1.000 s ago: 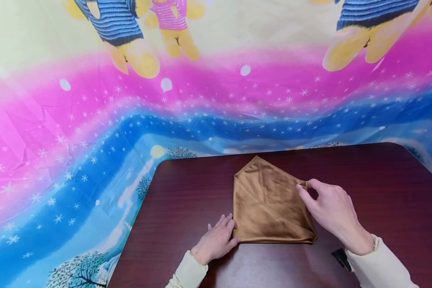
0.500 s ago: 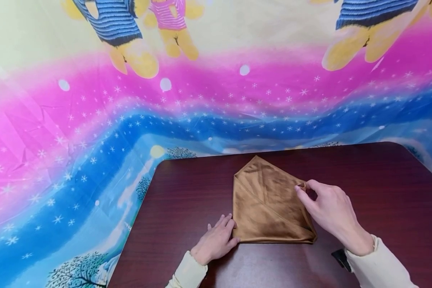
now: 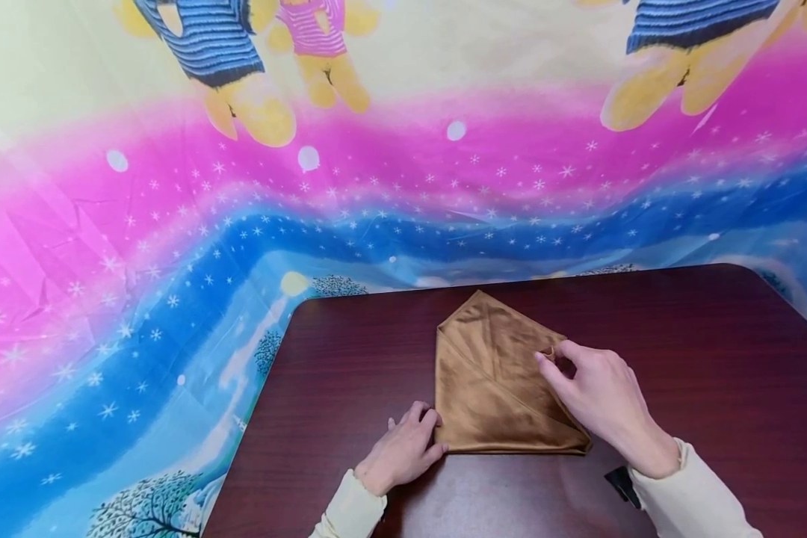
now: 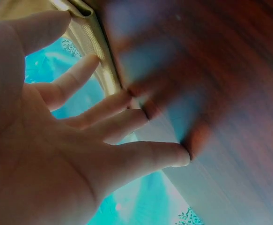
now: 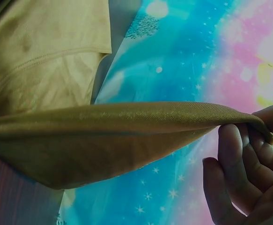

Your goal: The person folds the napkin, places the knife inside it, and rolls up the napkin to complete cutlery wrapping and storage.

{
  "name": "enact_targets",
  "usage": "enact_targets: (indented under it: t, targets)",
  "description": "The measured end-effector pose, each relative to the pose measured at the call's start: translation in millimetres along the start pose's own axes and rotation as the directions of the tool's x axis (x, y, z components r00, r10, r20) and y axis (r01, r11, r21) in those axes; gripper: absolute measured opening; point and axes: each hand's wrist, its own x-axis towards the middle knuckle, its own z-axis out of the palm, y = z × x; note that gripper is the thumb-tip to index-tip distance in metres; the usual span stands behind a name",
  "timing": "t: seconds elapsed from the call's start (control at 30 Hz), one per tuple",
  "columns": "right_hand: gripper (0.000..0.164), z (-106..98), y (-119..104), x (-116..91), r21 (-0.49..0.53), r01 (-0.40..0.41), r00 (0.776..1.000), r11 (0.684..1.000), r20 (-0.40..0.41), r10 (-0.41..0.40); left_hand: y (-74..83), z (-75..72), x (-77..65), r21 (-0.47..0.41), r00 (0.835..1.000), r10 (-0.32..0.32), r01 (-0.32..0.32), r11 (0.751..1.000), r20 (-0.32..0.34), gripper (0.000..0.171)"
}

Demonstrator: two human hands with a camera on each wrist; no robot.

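A shiny golden-brown cloth (image 3: pixel 491 396), folded into a shape with a pointed far end, lies on the dark table. My right hand (image 3: pixel 608 396) pinches its right-hand corner between thumb and fingers. In the right wrist view the fingers (image 5: pixel 232 145) grip the corner, and the raised edge (image 5: pixel 127 115) stretches away from them, lifted off the layers beneath. At the cloth's near left corner rests my left hand (image 3: pixel 403 441), fingertips right at the edge. The left wrist view shows its fingers (image 4: pixel 150 157) spread and fairly straight, the cloth's folded edge (image 4: pixel 96 44) beside the thumb and index finger.
The dark red-brown tabletop (image 3: pixel 350 359) has rounded far corners and a glossy surface. Behind it hangs a colourful printed backdrop (image 3: pixel 403 179) with snowflakes and bears. A small black object (image 3: pixel 622 486) shows beside the right sleeve cuff (image 3: pixel 686 486).
My right hand has moved a little to the left, bringing the pinched corner inward over the cloth. The left hand stays at the near left corner.
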Motion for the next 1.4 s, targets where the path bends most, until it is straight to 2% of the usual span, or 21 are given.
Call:
enact_targets:
  t: [0.17, 0.37, 0.63, 0.97, 1.23, 1.4]
  targets:
    - [0.023, 6, -5, -1, 0.021, -0.014, 0.999, 1.0, 0.036, 0.013, -0.7, -0.4, -0.2, 0.012, 1.0, 0.015, -0.014, 1.0, -0.019, 0.023]
    - [0.023, 12, -10, -2, 0.036, -0.003, 0.997, 0.999, 0.071, 0.001, -0.6, -1.4, -0.5, 0.018, 1.0, 0.027, -0.027, 0.999, -0.004, 0.019]
    - [0.03, 24, -16, -3, 0.042, 0.005, 0.995, 0.999, 0.095, -0.009, -1.2, -2.4, -1.5, -0.029, 0.999, 0.028, -0.028, 0.999, 0.02, 0.017]
    - [0.024, 36, -23, -6, 0.067, -0.019, 0.986, 0.998, 0.164, 0.008, -3.0, -2.2, 0.2, -0.04, 0.999, 0.054, -0.054, 0.998, 0.004, 0.015]
    - [0.034, 48, -28, -10, 0.073, -0.028, 0.977, 0.997, 0.211, 0.012, -3.3, -2.0, 0.9, -0.034, 0.998, 0.062, -0.061, 0.998, 0.001, 0.016]
    - [0.027, 59, -32, -13, 0.08, -0.021, 0.973, 0.997, 0.232, 0.002, -3.3, -2.2, 0.8, -0.039, 0.998, 0.058, -0.058, 0.998, -0.001, 0.016]
